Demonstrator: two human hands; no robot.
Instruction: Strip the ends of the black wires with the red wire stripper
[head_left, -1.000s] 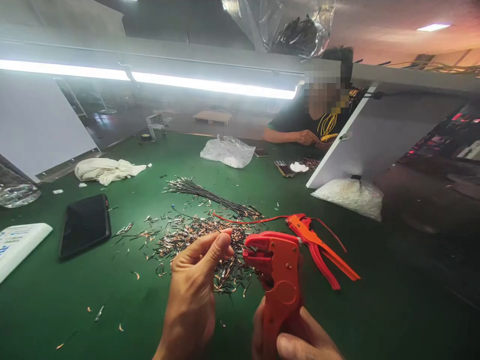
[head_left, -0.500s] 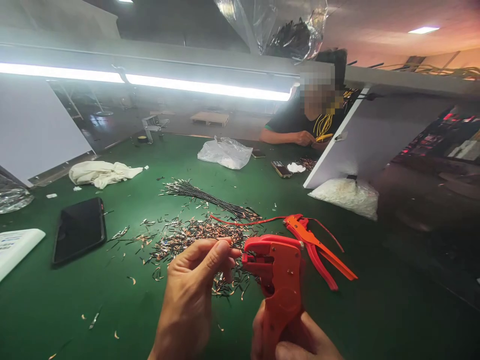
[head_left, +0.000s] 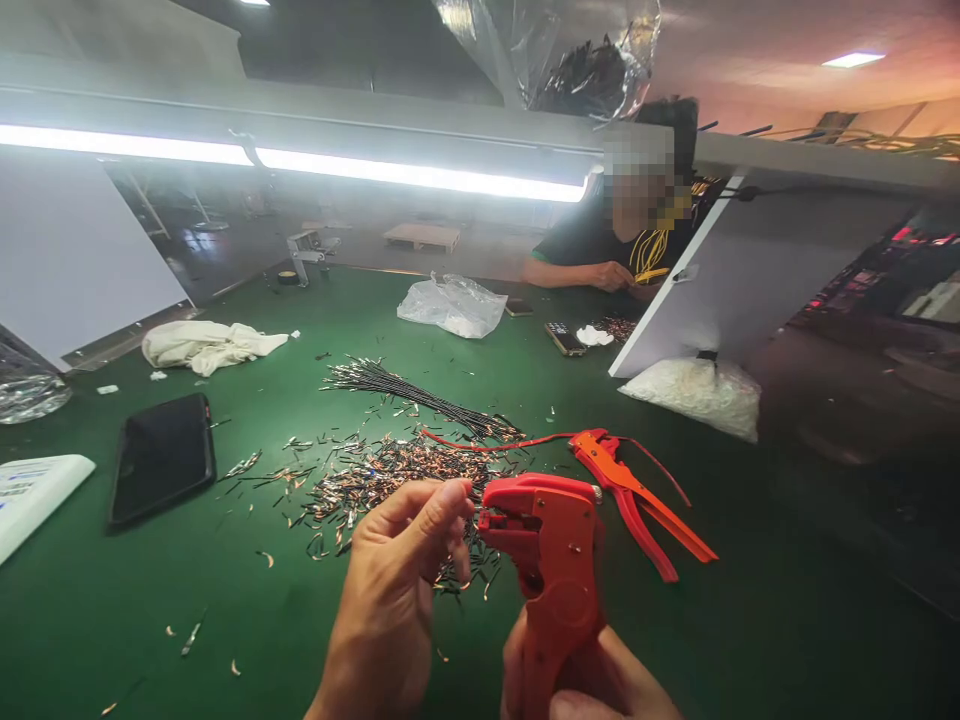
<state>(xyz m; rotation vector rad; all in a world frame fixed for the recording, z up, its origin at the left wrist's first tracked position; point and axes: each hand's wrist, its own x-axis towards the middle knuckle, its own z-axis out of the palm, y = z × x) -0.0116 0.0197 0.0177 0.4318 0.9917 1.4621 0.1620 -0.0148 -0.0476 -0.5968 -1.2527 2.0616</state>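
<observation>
My right hand point(head_left: 592, 680) grips the handles of a red wire stripper point(head_left: 551, 570), held upright with its jaws pointing left. My left hand point(head_left: 394, 600) is closed in a pinch right at those jaws, thumb and forefinger together on a thin wire piece too small to see clearly. Just beyond my hands lies a heap of short stripped wire bits point(head_left: 375, 475) on the green table point(head_left: 112, 620). Behind it lies a bundle of long black wires point(head_left: 409, 390). A second orange stripper point(head_left: 637, 490) rests on the table to the right.
A black phone point(head_left: 161, 455) and a white box point(head_left: 34, 490) lie at left, a white cloth point(head_left: 206, 345) farther back. Plastic bags point(head_left: 454, 303) point(head_left: 694, 392) sit mid-back and right. A white divider panel point(head_left: 750, 270) slants at right. Another person point(head_left: 622, 250) works across the table.
My left hand's pinch has stayed at the stripper's jaws, shifting slightly. The stripper has moved a little left and down in view.
</observation>
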